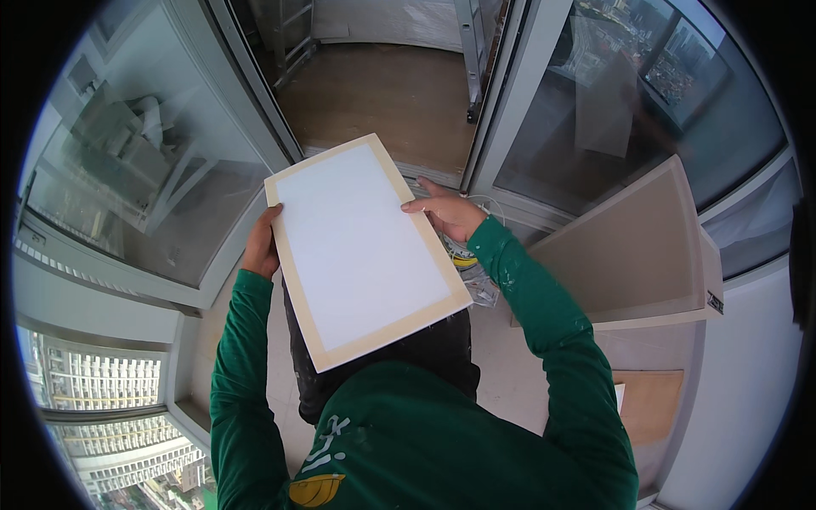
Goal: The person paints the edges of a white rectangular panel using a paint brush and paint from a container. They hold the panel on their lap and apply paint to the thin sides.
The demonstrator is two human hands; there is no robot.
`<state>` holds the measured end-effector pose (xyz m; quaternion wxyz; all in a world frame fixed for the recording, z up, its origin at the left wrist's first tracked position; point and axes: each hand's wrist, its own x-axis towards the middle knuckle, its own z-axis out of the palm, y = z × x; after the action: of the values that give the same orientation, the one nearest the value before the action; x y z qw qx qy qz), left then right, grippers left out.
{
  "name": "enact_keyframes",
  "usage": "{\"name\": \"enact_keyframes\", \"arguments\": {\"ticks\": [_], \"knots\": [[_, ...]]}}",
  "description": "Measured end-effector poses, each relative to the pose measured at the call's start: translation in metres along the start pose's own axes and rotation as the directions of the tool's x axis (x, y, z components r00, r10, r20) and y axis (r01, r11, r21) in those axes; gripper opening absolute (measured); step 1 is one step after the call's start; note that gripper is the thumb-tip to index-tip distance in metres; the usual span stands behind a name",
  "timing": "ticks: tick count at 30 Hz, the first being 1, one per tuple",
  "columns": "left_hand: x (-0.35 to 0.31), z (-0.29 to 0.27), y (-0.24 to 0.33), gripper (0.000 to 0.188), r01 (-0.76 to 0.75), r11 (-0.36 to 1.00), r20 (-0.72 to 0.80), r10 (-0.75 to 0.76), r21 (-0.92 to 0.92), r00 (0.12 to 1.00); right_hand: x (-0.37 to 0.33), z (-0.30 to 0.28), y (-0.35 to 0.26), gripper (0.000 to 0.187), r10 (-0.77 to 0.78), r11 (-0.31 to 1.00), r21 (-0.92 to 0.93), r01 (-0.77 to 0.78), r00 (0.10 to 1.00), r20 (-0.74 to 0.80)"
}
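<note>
A flat rectangular panel (365,246), white with a cream border, lies tilted above my thighs. My left hand (262,244) grips its left edge, thumb on the border and the other fingers hidden behind. At the upper right edge, my right hand (455,214) holds the panel with the thumb on top; a finger shows past the edge and the rest are partly hidden. Below that hand, partly covered by the panel, is a bundle of cables (463,259), some of it yellow, with clear plastic around it.
Ahead, a doorway opens onto a brown floor (374,98) with ladder legs (473,64). Glass panels flank it: left (161,161) and right (544,110). A large beige panel-like piece (625,246) leans at the right. Behind it lies a brown board (653,404). A window (106,374) is lower left.
</note>
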<state>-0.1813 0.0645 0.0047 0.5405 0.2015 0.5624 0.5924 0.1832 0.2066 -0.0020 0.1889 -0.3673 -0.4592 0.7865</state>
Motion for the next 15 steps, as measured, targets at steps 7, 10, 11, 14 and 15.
{"name": "enact_keyframes", "arguments": {"ticks": [7, 10, 11, 14, 15], "knots": [[0.008, 0.008, -0.007, 0.06, 0.01, 0.975, -0.051, 0.001, 0.224, 0.999, -0.02, -0.006, 0.036, 0.128, -0.017, 0.993, 0.113, 0.017, 1.0, 0.0], [0.013, 0.009, -0.009, 0.063, 0.052, 0.955, -0.102, -0.022, 0.292, 0.995, -0.019, -0.011, 0.044, 0.129, -0.019, 0.99, 0.141, 0.019, 1.0, -0.002], [0.015, 0.011, -0.009, 0.063, 0.055, 0.947, -0.109, -0.022, 0.317, 0.994, -0.017, -0.013, 0.045, 0.129, -0.022, 0.989, 0.147, 0.022, 1.0, -0.002], [0.02, 0.014, -0.005, 0.064, 0.058, 0.922, -0.13, -0.008, 0.383, 0.991, -0.021, -0.011, 0.041, 0.13, 0.018, 0.987, 0.162, -0.023, 0.999, 0.027], [0.023, 0.016, -0.004, 0.063, 0.051, 0.914, -0.131, 0.003, 0.403, 0.991, -0.021, -0.013, 0.038, 0.13, 0.012, 0.989, 0.149, -0.016, 1.0, 0.023]]}}
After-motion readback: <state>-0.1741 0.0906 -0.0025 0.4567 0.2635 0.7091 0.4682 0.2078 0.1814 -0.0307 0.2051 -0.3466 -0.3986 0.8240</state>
